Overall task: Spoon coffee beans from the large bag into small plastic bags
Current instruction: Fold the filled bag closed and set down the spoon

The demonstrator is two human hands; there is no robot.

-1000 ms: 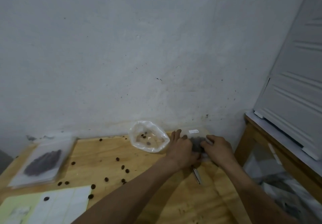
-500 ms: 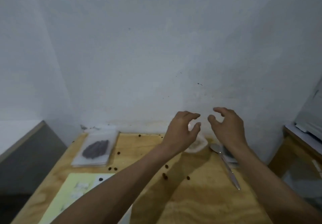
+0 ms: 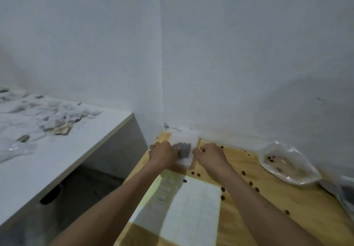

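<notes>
- Both hands are down on a filled small bag (image 3: 184,151) at the table's far left corner; half a second ago they hovered empty in mid-air near the big bag.
- Left hand (image 3: 162,153) and right hand (image 3: 209,154) curl on its side edges, probably placing or sealing it.
- Large bag (image 3: 287,164) sits well right, nearly empty, so refilling looks close to done.
- Loose beans (image 3: 223,197) litter the table (image 3: 287,207).
- Fingertips are blurred, so I can't tell the exact grip. Spoon isn't clearly visible.

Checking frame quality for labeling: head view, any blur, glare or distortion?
Head view: soft and dim throughout; small bag between left hand and right hand is smeared, large bag shows mild glare, white counter edge splays from wide-angle distortion.
</notes>
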